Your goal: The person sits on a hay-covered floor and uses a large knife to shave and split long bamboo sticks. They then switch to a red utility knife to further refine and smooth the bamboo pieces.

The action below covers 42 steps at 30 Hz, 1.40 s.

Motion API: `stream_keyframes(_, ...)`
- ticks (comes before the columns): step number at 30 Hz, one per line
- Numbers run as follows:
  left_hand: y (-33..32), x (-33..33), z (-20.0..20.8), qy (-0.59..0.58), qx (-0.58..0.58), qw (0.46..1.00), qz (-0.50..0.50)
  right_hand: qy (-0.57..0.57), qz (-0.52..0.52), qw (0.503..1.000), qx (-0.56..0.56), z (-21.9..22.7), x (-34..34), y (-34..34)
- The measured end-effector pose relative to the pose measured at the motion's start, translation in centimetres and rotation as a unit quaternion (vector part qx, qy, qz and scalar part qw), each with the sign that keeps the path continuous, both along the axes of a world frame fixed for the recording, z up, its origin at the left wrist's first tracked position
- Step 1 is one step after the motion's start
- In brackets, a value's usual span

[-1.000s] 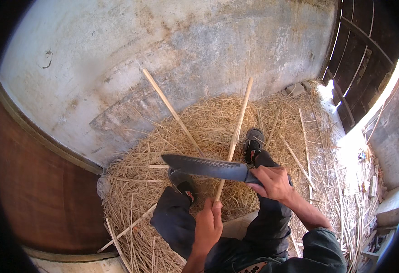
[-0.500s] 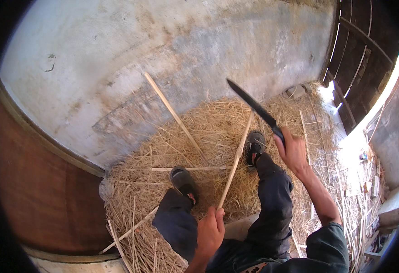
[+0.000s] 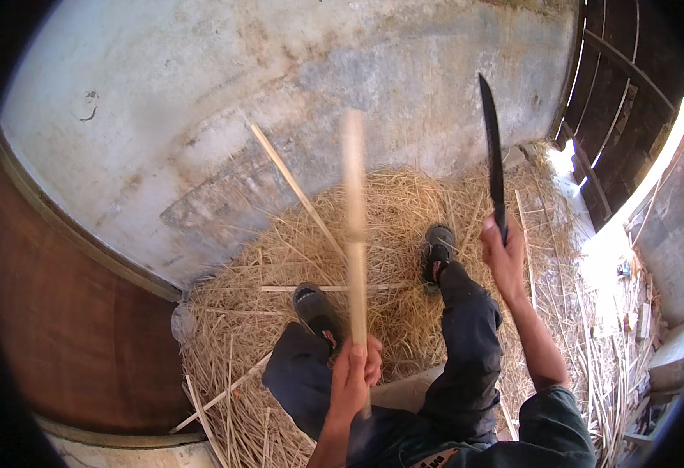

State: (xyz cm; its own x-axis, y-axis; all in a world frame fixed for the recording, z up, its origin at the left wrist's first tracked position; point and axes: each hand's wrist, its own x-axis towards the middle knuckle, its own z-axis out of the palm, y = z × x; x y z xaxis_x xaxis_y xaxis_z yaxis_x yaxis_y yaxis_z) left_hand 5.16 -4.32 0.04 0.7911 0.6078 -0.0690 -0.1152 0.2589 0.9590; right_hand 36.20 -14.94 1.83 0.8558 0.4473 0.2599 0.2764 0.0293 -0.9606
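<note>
My left hand [image 3: 355, 373] is closed round the lower part of a pale bamboo strip [image 3: 357, 269], which stands almost upright in front of me and is smeared by motion at its top. A joint shows about midway along it. In my right hand [image 3: 505, 253] is the black handle of a long dark-bladed knife [image 3: 493, 148], its tip pointing up and away from me. The blade is apart from the strip, well to its right.
Straw-like shavings [image 3: 404, 203] cover the floor around my two shoes. One loose strip [image 3: 295, 183] leans against the stained wall [image 3: 279, 70], and more strips lie at the lower left and right. A brown panel [image 3: 77, 327] stands at left, dark boards [image 3: 622, 101] at upper right.
The knife has lifted away from the strip to the right and turned more upright. My left hand has raised the strip and swung it from a rightward slant to nearly vertical.
</note>
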Motion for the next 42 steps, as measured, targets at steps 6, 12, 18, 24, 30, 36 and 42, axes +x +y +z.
stream_keyframes(6, 2.1, 4.3, -1.3, -0.146, 0.091, 0.980, 0.099, -0.009, 0.127, 0.991, 0.035, -0.9, -6.3, 0.4)
stream_keyframes(12, 3.1, 5.2, 0.3, -0.211, 0.017, 0.960, 0.184, -0.022, 0.067, 0.997, 0.019, -0.3, -7.6, -0.5)
stream_keyframes(18, 1.8, 5.6, -0.6, -0.195, -0.056, 0.959, 0.198, 0.073, 0.104, 0.991, 0.032, -1.3, -7.5, -0.3)
stream_keyframes(24, 1.8, 3.6, 0.9, -0.062, -0.063, 0.996, -0.005, 0.295, 0.101, 0.924, 0.223, -1.1, -6.1, 0.5)
stream_keyframes(30, 2.1, -5.3, 5.5, 0.132, 0.443, 0.887, 0.009, 0.256, 0.079, 0.943, 0.200, 0.1, -2.9, -0.2)
stream_keyframes(36, 5.9, -6.2, 12.0, 0.277, 0.684, 0.581, 0.341, 0.202, 0.111, 0.956, 0.179, 1.1, 0.1, -1.1)
stream_keyframes(42, 9.5, -8.2, 9.0, 0.459, 0.493, 0.738, -0.044, 0.171, 0.100, 0.966, 0.167, 2.9, 0.1, -0.8)
